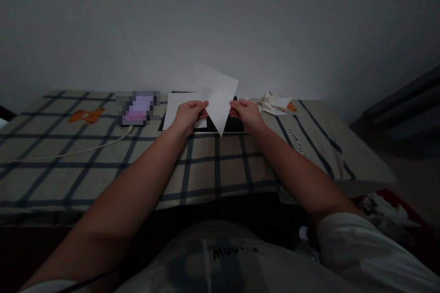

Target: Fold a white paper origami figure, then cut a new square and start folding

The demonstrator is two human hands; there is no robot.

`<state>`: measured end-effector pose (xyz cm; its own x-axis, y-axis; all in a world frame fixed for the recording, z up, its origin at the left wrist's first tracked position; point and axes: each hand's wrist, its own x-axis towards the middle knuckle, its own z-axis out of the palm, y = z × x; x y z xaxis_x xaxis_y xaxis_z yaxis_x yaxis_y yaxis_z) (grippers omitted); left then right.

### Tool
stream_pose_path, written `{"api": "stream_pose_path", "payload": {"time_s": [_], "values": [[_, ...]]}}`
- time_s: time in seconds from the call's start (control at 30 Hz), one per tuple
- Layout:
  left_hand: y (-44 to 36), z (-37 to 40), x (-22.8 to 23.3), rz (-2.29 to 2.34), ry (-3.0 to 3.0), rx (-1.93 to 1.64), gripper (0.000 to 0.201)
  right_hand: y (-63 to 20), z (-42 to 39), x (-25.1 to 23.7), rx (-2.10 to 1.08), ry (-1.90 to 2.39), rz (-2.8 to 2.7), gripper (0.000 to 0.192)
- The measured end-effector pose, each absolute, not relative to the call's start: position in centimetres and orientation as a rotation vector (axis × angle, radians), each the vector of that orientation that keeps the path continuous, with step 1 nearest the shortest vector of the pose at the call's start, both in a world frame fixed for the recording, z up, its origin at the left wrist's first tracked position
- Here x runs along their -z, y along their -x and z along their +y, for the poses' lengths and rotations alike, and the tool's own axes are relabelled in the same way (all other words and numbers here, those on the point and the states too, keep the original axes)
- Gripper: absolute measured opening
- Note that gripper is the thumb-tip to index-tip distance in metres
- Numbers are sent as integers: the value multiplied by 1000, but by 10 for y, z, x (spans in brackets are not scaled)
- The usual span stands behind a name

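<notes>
I hold a folded white paper sheet (216, 96) up off the surface with both hands, its lower corner pointing down like a triangle tip and its upper edges rising toward the wall. My left hand (187, 116) has its fingers (201, 107) clamped together on the sheet's left edge; my right hand (245, 113) pinches the right edge the same way, fingers closed on the paper. The two hands are near each other, with only the paper's point between them.

Just behind and below the sheet lies a flat black rectangular board (233, 124), with another white paper sheet (175, 110) lying on its left part. Left of that is a blurred pink-lit phone (139, 109), and a thin white cable (85, 149) runs from it toward the left edge. To the right of my right hand, apart from it, sits a small heap of crumpled white paper scraps (273, 103).

All of this rests on a beige bed cover with dark blue check lines (213, 169), which bears an orange bear print (85, 115) at the far left. The stretch of cover between my forearms and the near edge is open. The bed's right edge falls off toward a dim floor. A plain pale wall (220, 18) stands right behind the bed; the room is dark.
</notes>
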<state>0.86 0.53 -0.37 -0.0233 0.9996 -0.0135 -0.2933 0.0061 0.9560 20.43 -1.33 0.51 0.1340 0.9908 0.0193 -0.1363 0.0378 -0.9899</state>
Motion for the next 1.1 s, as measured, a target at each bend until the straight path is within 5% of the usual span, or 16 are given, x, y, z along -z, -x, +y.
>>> {"api": "stream_pose_path", "payload": {"time_s": [1.1], "values": [[2, 15, -1, 1049, -864, -1579, 29, -207, -15, -2, -1227, 1222, -1172, 23]]}}
